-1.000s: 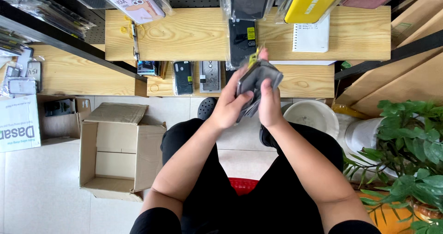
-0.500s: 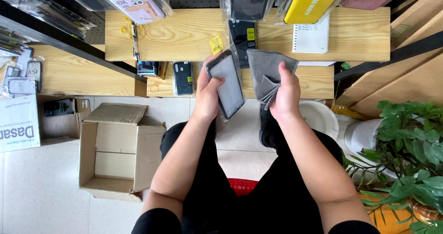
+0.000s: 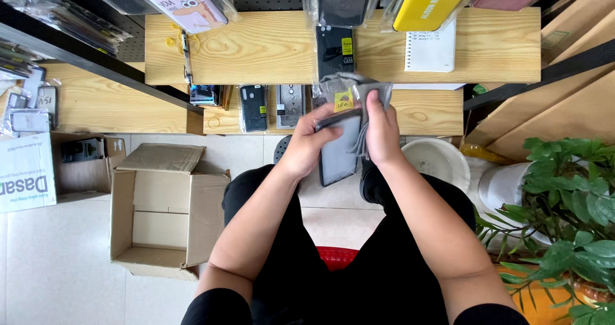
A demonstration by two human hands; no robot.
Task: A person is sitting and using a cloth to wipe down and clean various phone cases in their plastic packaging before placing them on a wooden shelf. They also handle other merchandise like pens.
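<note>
Both our hands grip a dark phone case and grey cloth at frame centre.

Our left hand (image 3: 307,147) is closed on the dark phone case (image 3: 339,149); our right hand (image 3: 382,133) is closed round the grey cloth (image 3: 359,91), pressed on the case's right edge. Wooden shelf (image 3: 256,46) across the top, open cardboard box (image 3: 163,213) lower left, potted plant (image 3: 570,203) at right, white basin (image 3: 435,162) just right of our hands.

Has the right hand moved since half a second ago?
Yes. The right hand shifted left toward the left hand, away from the white bowl, closing on the phone case.
</note>
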